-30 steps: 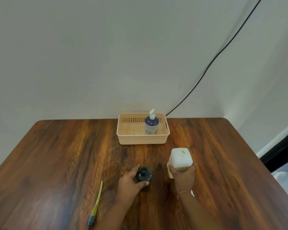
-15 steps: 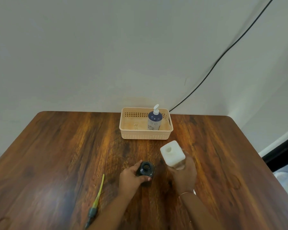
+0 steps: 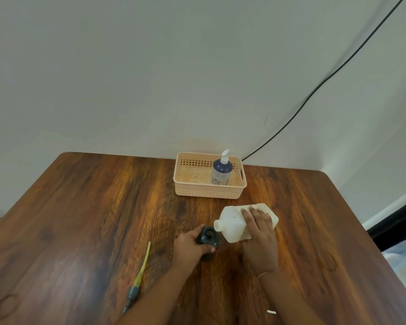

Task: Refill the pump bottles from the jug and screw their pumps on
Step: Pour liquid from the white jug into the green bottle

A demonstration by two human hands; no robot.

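the pump bottle (image 3: 221,171) label's print is too small to read.

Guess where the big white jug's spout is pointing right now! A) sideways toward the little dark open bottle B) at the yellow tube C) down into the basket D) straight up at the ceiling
A: the right hand holds the white jug tipped over, its spout right next to the open mouth of the dark bottle that the left hand steadies.
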